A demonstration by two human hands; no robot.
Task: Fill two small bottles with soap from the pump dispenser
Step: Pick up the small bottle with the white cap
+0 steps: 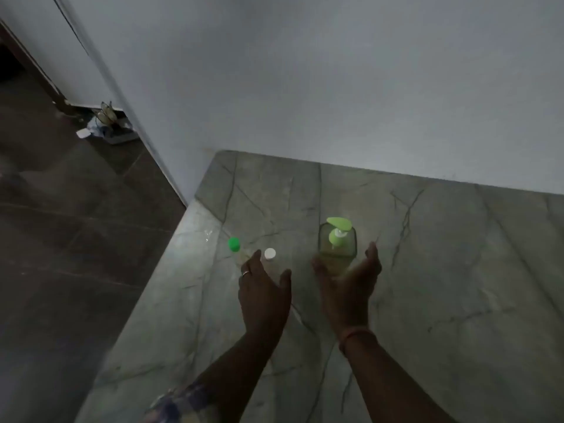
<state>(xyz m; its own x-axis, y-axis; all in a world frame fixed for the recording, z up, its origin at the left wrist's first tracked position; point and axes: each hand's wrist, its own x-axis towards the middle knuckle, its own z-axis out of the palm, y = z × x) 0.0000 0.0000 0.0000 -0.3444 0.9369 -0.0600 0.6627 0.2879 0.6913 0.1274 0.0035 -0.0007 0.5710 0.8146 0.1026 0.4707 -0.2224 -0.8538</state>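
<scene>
Reaching out over the marble counter (442,270), both hands were spread and holding nothing. The left hand (264,288) hovered right by the two small bottles, one with a green cap (234,243) and one with a white cap (270,253), standing near the counter's left edge. The right hand (348,282) was cupped loosely around the near side of the pump dispenser (337,242), though whether it actually touched was hard to tell.
</scene>
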